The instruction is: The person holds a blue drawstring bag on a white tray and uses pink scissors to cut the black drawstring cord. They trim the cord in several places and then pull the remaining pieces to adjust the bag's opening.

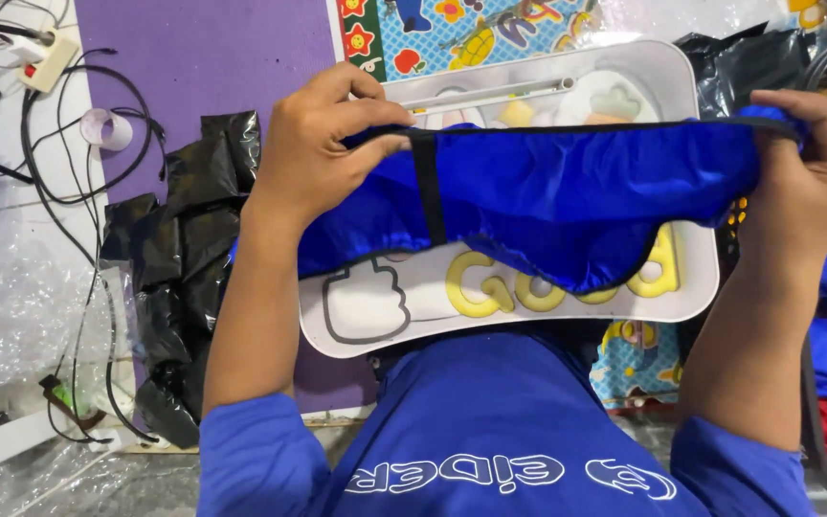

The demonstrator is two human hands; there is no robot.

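Blue cloth (547, 191) between both hands

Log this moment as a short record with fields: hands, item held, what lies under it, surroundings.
left hand: pinching the black-trimmed edge of the blue fabric cover
right hand: gripping the cover's other end
cover state: stretched between both hands
underneath: white plastic tray with yellow raised shapes, partly hidden
left of tray: black plastic bags, cables
floor: purple mat
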